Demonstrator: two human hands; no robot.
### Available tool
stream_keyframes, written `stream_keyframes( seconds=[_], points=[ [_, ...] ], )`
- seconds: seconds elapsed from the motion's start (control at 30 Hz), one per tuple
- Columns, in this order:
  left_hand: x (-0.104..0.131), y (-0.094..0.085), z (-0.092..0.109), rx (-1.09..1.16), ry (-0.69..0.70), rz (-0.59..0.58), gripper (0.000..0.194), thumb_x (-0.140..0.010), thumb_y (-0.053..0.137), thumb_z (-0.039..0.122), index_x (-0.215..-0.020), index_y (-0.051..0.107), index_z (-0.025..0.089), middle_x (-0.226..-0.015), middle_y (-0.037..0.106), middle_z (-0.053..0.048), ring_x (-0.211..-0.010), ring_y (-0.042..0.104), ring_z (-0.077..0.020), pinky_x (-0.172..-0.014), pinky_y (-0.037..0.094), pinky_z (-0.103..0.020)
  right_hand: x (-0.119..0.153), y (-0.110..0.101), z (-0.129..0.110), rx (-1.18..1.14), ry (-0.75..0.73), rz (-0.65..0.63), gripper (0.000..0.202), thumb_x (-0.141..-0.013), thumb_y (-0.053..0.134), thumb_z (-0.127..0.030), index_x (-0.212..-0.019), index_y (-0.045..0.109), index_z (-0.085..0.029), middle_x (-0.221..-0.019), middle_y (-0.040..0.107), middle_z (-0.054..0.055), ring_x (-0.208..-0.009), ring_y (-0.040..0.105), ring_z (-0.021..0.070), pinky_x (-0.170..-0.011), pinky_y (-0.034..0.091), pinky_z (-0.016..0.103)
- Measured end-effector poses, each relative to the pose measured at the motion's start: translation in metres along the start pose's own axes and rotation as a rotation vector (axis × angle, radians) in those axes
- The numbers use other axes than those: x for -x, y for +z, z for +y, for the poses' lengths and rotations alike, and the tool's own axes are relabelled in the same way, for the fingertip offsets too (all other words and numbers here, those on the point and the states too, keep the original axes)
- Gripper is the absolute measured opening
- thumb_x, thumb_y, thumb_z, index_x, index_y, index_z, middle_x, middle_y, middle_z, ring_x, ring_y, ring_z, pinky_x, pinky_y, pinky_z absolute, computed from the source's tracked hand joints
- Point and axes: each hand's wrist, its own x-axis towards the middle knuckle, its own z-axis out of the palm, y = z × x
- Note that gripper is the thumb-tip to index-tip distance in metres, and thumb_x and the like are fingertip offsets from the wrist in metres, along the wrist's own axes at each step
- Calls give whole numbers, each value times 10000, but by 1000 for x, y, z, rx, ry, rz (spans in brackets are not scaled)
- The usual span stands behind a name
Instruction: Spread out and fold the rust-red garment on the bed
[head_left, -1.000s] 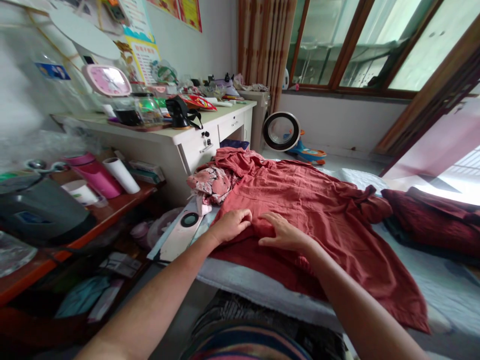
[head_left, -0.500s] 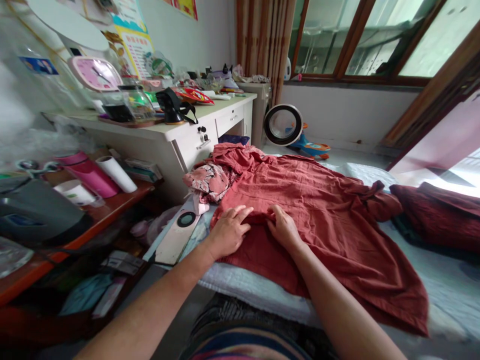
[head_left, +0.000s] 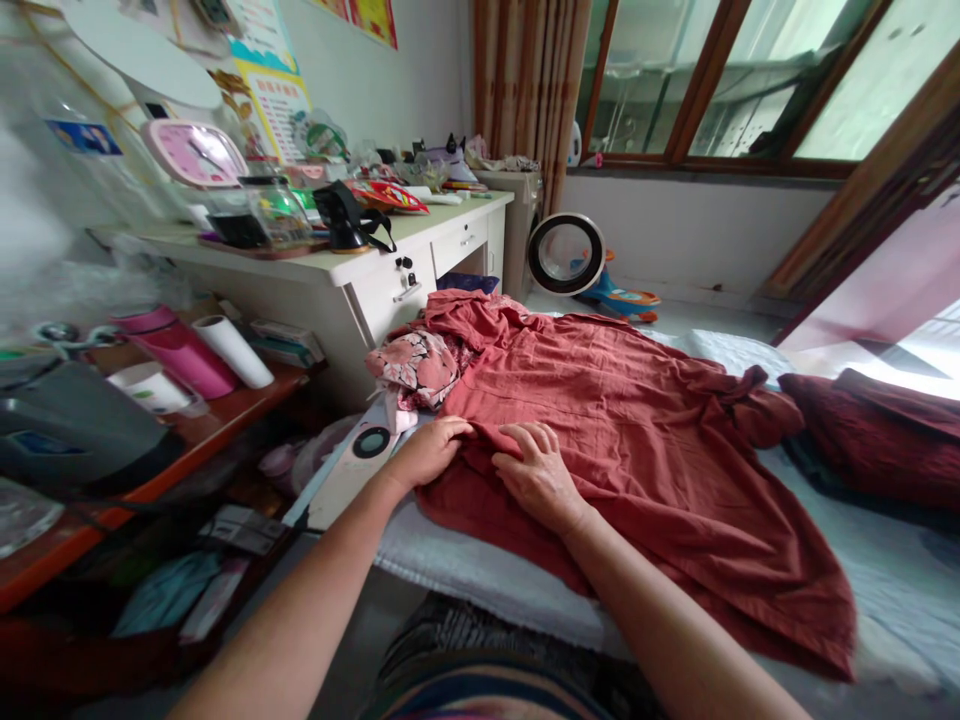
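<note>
**Red garment (head_left: 630, 400) spread out, its near part under two hands**

In the head view, the only one that there is, the red garment lies on the bed (head_left: 442, 560), from the centre of the frame to the lower right. I would judge that the spreading is mostly done: the larger part lies flat, though many wrinkles cross it. What looks unfinished to me is the near left part, where a raised fold runs between the hands, and the bunched sleeve (head_left: 761, 405) at right of centre.

The left hand (head_left: 429, 455) has its fingers drawn together at the fold, and they seem to pinch the cloth. The right hand (head_left: 541, 475) lies on the garment with its fingers parted and slightly bent, not closed on anything that I can see.

A floral cloth (head_left: 424, 365) lies crumpled just beside the garment, left of centre. A dark red pile (head_left: 885, 435) is at the right edge, and the white desk (head_left: 300, 290) is at upper left.

Compared with half a second ago, both hands are further to the left. The left fingers were spread then and are gathered now; the right ones, which were bent together, are looser. The far part of the garment looks the same.
</note>
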Motion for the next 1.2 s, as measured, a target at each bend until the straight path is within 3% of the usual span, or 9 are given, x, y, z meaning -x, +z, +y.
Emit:
stream_keyframes(
  seconds=[0.2, 0.33, 0.43, 0.53, 0.7, 0.9, 1.03, 1.2],
  points=[
    [-5, 0, -10, 82, -19, -11, 385, -796, 471, 77, -1063, 711, 216, -1091, 701, -36, -1028, 646, -181, -986, 477, -304, -5, 11, 0, -12, -53, -64, 307, -848, 689, -481, -1087, 718, -290, -1456, 466, 61, -1338, 326, 303, -1165, 135, 533],
    [-3, 0, -7, 112, -3, -8, 387, -780, 488, 82, -1075, 701, 213, -1101, 689, -39, -1045, 635, -184, -995, 472, -309, -4, 18, 2, 2, -72, -22, 154, -916, 627, -394, -966, 739, -301, -1435, 495, 23, -1333, 339, 271, -1172, 120, 520],
    [0, -1, -4, 132, 31, -23, 406, -772, 476, 75, -1089, 689, 214, -1128, 675, -39, -1098, 613, -185, -1028, 454, -320, -3, 20, 1, 17, -71, 8, 186, -955, 570, -316, -875, 735, -287, -1407, 524, -1, -1321, 354, 247, -1176, 128, 503],
    [3, -1, -3, 138, 38, -20, 418, -763, 449, 57, -1074, 682, 212, -1176, 658, -44, -1135, 598, -181, -1061, 433, -334, -4, 19, -1, 9, -54, 7, 151, -928, 611, -360, -904, 730, -270, -1408, 521, 19, -1327, 351, 258, -1178, 139, 510],
    [9, 1, -2, 75, -23, 16, 232, -752, 545, 95, -918, 665, 204, -1258, 609, -66, -1204, 567, -219, -1089, 415, -368, -6, 23, -2, 29, -33, -10, 270, -857, 680, -489, -958, 720, -242, -1414, 505, 71, -1340, 330, 300, -1169, 143, 551],
    [16, 3, 0, -82, -8, -13, 345, -709, 656, 83, -1029, 648, 213, -1361, 526, -81, -1264, 525, -247, -1097, 412, -369, -5, 30, -1, 50, -74, 57, 158, -943, 574, -267, -842, 693, -244, -1370, 541, 27, -1337, 339, 254, -1178, 129, 535],
    [19, 4, -1, -183, -9, 15, 353, -724, 673, 103, -1056, 635, 215, -1368, 525, -79, -1215, 559, -247, -1051, 449, -365, -4, 24, -3, -7, -66, 157, 89, -905, 595, -225, -865, 674, -225, -1340, 552, 46, -1320, 362, 245, -1189, 141, 515],
    [20, 5, 6, -290, -48, 35, 318, -739, 560, 36, -996, 642, 203, -1265, 595, -77, -1072, 633, -225, -925, 511, -328, -2, 12, -3, -78, -40, 198, 82, -845, 607, -178, -892, 662, -218, -1319, 550, 67, -1297, 387, 252, -1185, 184, 501]
  ],
)
